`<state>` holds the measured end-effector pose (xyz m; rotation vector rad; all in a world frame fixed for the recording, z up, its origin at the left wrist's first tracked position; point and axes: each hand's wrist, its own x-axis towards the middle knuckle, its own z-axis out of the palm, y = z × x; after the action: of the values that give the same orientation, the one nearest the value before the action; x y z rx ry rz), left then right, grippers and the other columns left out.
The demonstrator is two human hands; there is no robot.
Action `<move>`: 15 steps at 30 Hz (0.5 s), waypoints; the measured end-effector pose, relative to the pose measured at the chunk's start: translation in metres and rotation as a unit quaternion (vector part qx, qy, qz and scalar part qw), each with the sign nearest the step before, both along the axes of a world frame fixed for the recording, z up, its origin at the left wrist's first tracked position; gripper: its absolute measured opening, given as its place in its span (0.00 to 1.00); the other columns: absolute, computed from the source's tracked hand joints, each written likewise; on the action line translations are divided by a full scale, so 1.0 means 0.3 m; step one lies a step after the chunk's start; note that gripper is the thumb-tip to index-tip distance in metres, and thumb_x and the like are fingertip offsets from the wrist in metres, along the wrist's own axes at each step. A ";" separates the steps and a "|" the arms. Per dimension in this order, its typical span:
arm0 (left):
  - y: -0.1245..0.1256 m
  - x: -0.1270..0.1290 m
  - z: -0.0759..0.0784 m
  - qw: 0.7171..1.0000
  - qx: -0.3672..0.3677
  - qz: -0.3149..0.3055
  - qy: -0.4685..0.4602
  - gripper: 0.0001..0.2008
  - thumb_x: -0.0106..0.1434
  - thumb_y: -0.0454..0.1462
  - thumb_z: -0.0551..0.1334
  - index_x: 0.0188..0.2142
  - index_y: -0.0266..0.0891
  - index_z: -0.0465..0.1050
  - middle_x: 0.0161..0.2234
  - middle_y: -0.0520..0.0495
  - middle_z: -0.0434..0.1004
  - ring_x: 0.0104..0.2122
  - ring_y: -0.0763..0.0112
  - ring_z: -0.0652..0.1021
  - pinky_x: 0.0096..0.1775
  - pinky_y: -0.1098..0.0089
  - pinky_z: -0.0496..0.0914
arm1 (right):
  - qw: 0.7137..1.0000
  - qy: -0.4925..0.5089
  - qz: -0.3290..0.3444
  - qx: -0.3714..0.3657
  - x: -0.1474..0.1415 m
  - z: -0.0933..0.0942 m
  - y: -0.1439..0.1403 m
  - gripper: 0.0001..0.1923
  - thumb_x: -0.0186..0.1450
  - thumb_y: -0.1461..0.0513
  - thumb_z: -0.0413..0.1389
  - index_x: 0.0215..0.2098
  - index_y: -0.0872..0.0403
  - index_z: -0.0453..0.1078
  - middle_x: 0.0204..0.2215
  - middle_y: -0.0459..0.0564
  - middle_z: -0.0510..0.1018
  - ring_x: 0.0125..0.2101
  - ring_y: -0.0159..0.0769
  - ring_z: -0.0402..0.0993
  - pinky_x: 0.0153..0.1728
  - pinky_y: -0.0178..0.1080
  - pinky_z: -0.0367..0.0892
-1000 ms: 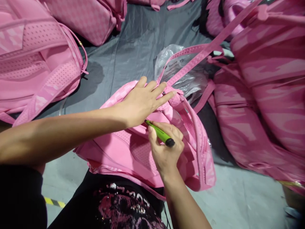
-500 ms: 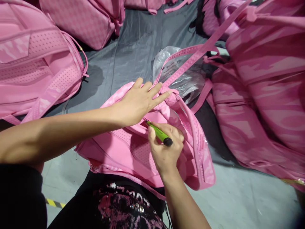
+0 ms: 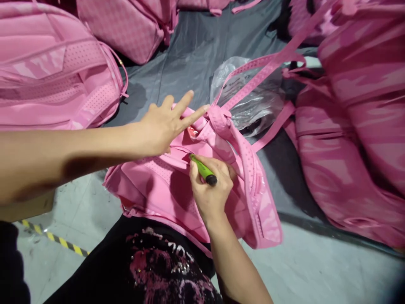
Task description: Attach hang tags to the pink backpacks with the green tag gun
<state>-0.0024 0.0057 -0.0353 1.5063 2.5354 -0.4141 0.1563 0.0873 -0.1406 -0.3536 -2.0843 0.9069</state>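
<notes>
A pink backpack (image 3: 164, 185) lies across my lap, back panel up. My left hand (image 3: 163, 124) rests on its top edge with the fingers spread and partly lifted, pointing toward the carry handle (image 3: 220, 120). My right hand (image 3: 210, 190) grips a green pen with a black cap (image 3: 202, 169), tip pressed to the backpack just below my left hand. A small red patch (image 3: 192, 132) shows in the fabric under my left fingers.
More pink backpacks lie around: a large one at the left (image 3: 53, 71), one at the top (image 3: 126, 25), a pile at the right (image 3: 357, 126). A clear plastic bag (image 3: 253, 97) lies on the dark grey sheet (image 3: 183, 55). Yellow-black floor tape (image 3: 53, 238) runs at bottom left.
My left hand has lifted and slid left, its fingers rising off the backpack top and uncovering the red patch. The view shifted slightly; my right hand stays on the pen.
</notes>
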 end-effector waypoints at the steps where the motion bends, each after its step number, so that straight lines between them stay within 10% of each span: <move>1: 0.001 0.007 -0.001 1.000 -0.004 0.012 0.000 0.55 0.60 0.47 0.64 0.70 0.52 0.19 0.71 0.37 0.28 0.62 0.31 0.54 0.54 0.39 0.59 | 1.000 0.005 0.000 -0.003 -0.004 -0.001 -0.003 0.05 0.65 0.63 0.60 0.39 0.53 0.76 0.33 0.48 0.83 0.35 0.36 0.76 0.42 0.41 0.71; 15: -0.021 -0.020 0.023 0.997 -0.036 -0.055 0.046 0.42 0.66 0.36 0.55 0.71 0.53 0.31 0.69 0.34 0.43 0.57 0.46 0.64 0.47 0.57 0.70 | 0.997 -0.001 0.037 -0.066 -0.014 -0.012 0.001 0.07 0.64 0.61 0.60 0.41 0.53 0.78 0.34 0.49 0.83 0.36 0.38 0.77 0.44 0.43 0.69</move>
<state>-0.0085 -0.0006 -0.0283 1.6396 2.4832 -0.5972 0.1520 0.0876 -0.1442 -0.3495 -2.0563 1.0913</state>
